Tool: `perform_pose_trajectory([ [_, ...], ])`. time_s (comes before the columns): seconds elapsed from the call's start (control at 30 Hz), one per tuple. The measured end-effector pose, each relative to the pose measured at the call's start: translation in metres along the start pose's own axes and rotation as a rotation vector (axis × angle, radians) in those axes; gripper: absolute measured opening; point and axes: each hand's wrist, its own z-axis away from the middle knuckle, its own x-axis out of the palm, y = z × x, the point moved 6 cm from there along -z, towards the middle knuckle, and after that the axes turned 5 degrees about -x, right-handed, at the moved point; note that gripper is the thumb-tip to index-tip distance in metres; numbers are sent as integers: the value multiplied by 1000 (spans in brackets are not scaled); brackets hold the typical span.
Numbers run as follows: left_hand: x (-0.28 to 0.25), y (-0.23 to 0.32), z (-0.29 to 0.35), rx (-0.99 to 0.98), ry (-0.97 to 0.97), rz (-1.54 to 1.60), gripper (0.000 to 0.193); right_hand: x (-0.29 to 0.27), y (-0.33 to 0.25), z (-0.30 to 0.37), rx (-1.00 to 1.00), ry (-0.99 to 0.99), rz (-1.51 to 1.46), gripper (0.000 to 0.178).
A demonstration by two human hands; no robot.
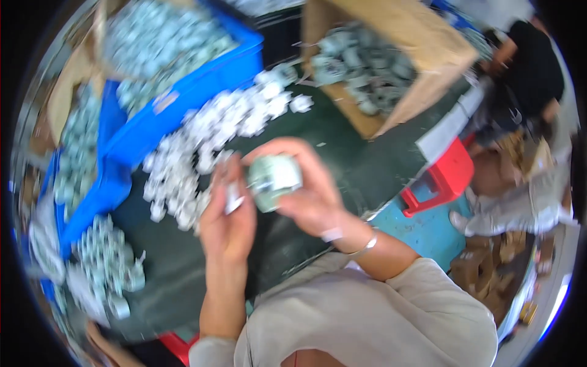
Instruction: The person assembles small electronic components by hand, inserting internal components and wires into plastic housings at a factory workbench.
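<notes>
My right hand is wrapped round a pale green, rounded plastic part with a whitish face, thumb below and fingers over the top. Beside it on the left, my left hand is upright, its fingers curled round a small white piece. Motion blurs both, so the shape of the white piece is unclear. The two hands are close together above the dark green table. Just beyond my left hand lies a heap of small white plastic parts.
Blue bins full of pale green parts stand at the left. A tipped cardboard box holds grey-green parts at the back. More green parts lie at the left. A red stool and another person are at the right.
</notes>
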Motion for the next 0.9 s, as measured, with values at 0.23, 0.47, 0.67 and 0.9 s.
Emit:
perform_pose_trajectory([
  [0.23, 26, -14, 5, -121, -166, 178, 52, 7, -11, -1, 27, 69, -59, 66],
  [0.47, 38, -28, 23, 19, -124, 57, 62, 18, 2, 13, -282, -292, 644, 52],
  [0.67, 32, -28, 18, -16, -203, 85, 58, 17, -1, 15, -281, -143, 498, 49],
  [0.9, 44, -18, 29, 226, -388, -234, 53, 29, -5, 16, -407, -304, 777, 44],
])
